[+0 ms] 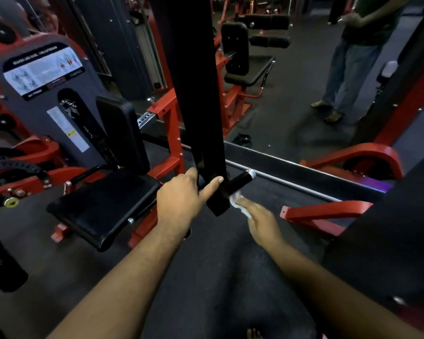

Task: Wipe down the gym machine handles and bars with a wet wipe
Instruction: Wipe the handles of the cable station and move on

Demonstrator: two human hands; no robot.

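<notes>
Two bare hands work at the lower end of a black bar [196,94] that hangs down through the middle of the frame. At centre, the left hand [179,200] grips this bar near its bottom, thumb stretched across the front face and the other fingers wrapped behind the left edge. Just right of it, the right hand [261,220] is blurred; its fingers look fairly straight and press a crumpled white wet wipe [238,204] against the bar's lower right edge. Whether the thumb pinches the wipe from underneath cannot be told. The wipe sits just below a short black handle [240,181] with a silver end cap, which juts out to the right from the bar.

Left of centre stands a red-framed machine with a black padded seat [101,211] and an upright back pad [123,133]. Behind it, in the upper left, a grey shroud [15,106] carries an instruction placard [43,69] whose text is too small to read. Dark rubber flooring [206,277] fills the bottom of the frame. A mirror [291,81] fills the upper right, above a grey ledge, reflecting more red and black equipment. A person in jeans [348,67] and a dark green top shows in the upper right. A red curved frame piece [357,152] lies at right centre.
</notes>
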